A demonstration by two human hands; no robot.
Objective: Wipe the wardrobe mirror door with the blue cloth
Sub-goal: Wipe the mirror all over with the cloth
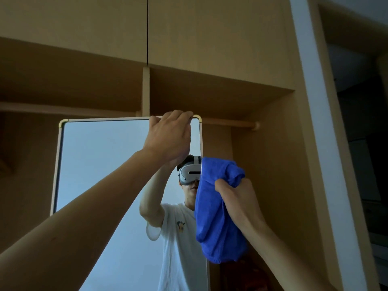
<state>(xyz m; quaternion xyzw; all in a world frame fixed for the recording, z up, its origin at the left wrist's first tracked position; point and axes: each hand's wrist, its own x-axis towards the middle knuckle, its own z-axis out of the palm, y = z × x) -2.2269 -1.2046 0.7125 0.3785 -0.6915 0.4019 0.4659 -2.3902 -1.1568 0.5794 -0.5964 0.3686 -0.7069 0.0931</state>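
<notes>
The mirror door (100, 164) stands upright in front of me, with a pale frame and brass corner caps. My left hand (168, 137) reaches up and grips its top edge near the right corner, fingers curled over the frame. My right hand (237, 198) holds the bunched blue cloth (218, 217) just off the mirror's right edge, about level with the middle of the visible glass. The cloth hangs down from my fist, and its left part overlaps the mirror's right edge. The mirror reflects a person in a white T-shirt wearing a headset.
An open wooden wardrobe (210, 87) surrounds the mirror, with a shelf above and a hanging rail (231, 123) behind the top right corner. A white wall edge (315, 101) and a dark doorway (361, 143) lie to the right.
</notes>
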